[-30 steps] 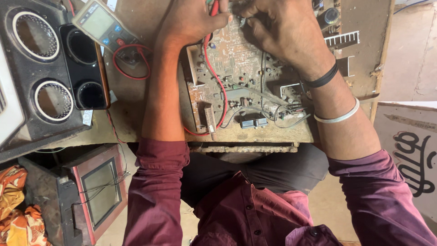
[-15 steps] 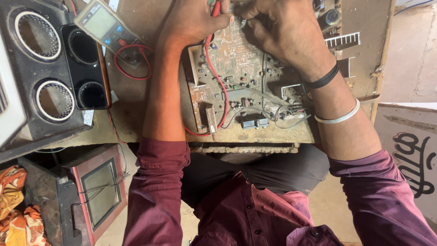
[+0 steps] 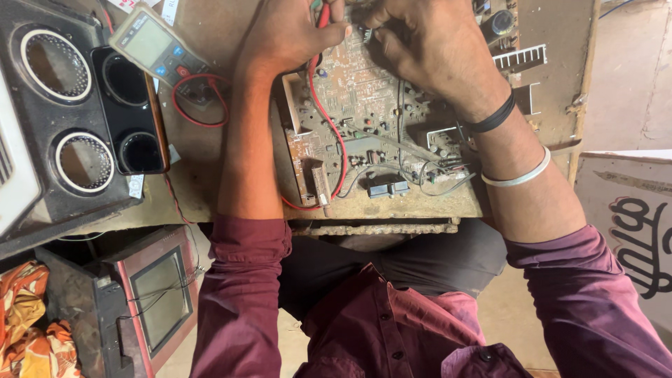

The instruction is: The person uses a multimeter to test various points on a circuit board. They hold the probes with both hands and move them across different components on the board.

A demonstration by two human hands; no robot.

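A dusty brown circuit board (image 3: 371,126) lies on the workbench in front of me. My left hand (image 3: 290,35) pinches a red test probe (image 3: 325,15) at the board's top edge, and its red lead (image 3: 329,126) runs down across the board. My right hand (image 3: 427,42) is closed over the upper right of the board; what its fingers grip is hidden. A grey multimeter (image 3: 157,45) with a red cable loop lies to the left of my left forearm.
A black speaker box (image 3: 70,119) with round grilles stands at the left. Below it sit a small red-framed screen unit (image 3: 150,301) and orange cloth (image 3: 24,329). A white heat sink (image 3: 521,56) is at the upper right, a painted board (image 3: 630,224) at the right edge.
Both hands stay at the board's top edge; the view has shifted only slightly.
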